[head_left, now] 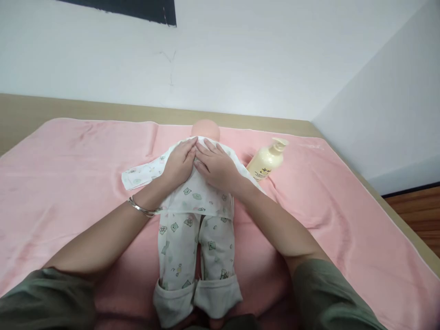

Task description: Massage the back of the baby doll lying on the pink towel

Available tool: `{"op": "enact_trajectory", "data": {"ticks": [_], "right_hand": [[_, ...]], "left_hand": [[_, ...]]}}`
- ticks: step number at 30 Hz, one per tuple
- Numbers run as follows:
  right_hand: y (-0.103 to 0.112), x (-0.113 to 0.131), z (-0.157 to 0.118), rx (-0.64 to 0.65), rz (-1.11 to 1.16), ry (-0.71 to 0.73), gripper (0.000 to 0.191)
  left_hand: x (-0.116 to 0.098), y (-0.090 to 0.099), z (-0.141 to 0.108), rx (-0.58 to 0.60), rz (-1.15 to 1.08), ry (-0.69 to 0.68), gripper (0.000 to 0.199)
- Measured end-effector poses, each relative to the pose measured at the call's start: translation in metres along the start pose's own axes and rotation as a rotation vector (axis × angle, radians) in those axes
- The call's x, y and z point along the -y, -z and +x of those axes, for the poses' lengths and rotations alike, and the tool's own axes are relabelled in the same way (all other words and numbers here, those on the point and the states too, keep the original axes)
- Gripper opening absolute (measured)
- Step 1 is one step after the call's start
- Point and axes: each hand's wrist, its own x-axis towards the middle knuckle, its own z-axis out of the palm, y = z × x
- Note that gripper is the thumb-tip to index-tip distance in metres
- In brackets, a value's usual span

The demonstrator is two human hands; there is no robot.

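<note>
A baby doll [197, 197] in white printed pyjamas lies stretched out on a pink blanket, its bare head [206, 129] toward the wall and no face showing. Flat on the left side of its upper back rests my left hand [180, 161], fingers extended. My right hand [217, 166] lies beside it on the right side of the back, fingers stretched and slightly apart. The fingertips of both hands come close together near the neck. Neither hand grips anything. One sleeve [142, 175] reaches out to the left; my right forearm partly covers the other.
A cream pump bottle [266, 160] leans on its side to the right of the doll. The pink blanket [85, 183] covers most of a wooden surface [103, 107], with a white wall [223, 59] behind and another at the right.
</note>
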Motion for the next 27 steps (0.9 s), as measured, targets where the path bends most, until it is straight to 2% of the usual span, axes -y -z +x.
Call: {"op": "enact_trajectory", "data": {"ticks": [3,4,6,8,10,13,15,17,19,21,23,25,27], "right_hand": [[-0.003,0.029,-0.017,-0.056,-0.105,-0.193,0.065],[-0.004,0.037,-0.022,-0.05,-0.138,-0.211,0.065],[-0.004,0.046,-0.027,-0.017,-0.167,-0.151,0.061],[-0.002,0.039,-0.021,0.041,-0.133,-0.028,0.059],[0.001,0.021,-0.008,0.093,-0.059,0.027,0.059],[0.001,-0.003,0.006,0.026,-0.002,-0.201,0.068],[-0.005,0.001,0.003,-0.043,-0.019,-0.311,0.075],[-0.012,0.021,-0.01,-0.1,-0.072,-0.274,0.07],[-0.019,0.043,-0.024,-0.098,-0.108,-0.12,0.064],[-0.021,0.053,-0.029,-0.068,-0.108,0.002,0.062],[-0.019,0.044,-0.023,-0.028,-0.072,0.06,0.06],[-0.014,0.022,-0.009,0.01,-0.012,0.061,0.059],[-0.01,-0.001,0.006,0.0,0.029,-0.037,0.063]], "left_hand": [[0.003,-0.006,-0.006,-0.108,-0.057,0.038,0.052],[0.003,-0.007,-0.008,-0.139,-0.082,0.049,0.05],[0.003,-0.008,-0.01,-0.177,-0.129,0.075,0.047],[0.003,-0.009,-0.011,-0.196,-0.163,0.105,0.046],[0.003,-0.008,-0.012,-0.204,-0.174,0.114,0.045],[0.002,-0.008,-0.012,-0.205,-0.158,0.102,0.044],[0.001,-0.008,-0.011,-0.21,-0.153,0.11,0.043],[0.0,-0.009,-0.011,-0.222,-0.164,0.126,0.042],[0.0,-0.01,-0.011,-0.228,-0.185,0.155,0.042],[-0.001,-0.01,-0.011,-0.227,-0.207,0.18,0.042],[-0.001,-0.009,-0.011,-0.217,-0.212,0.169,0.045],[0.0,-0.008,-0.011,-0.213,-0.194,0.134,0.047],[0.001,-0.007,-0.011,-0.217,-0.171,0.117,0.047]]}}
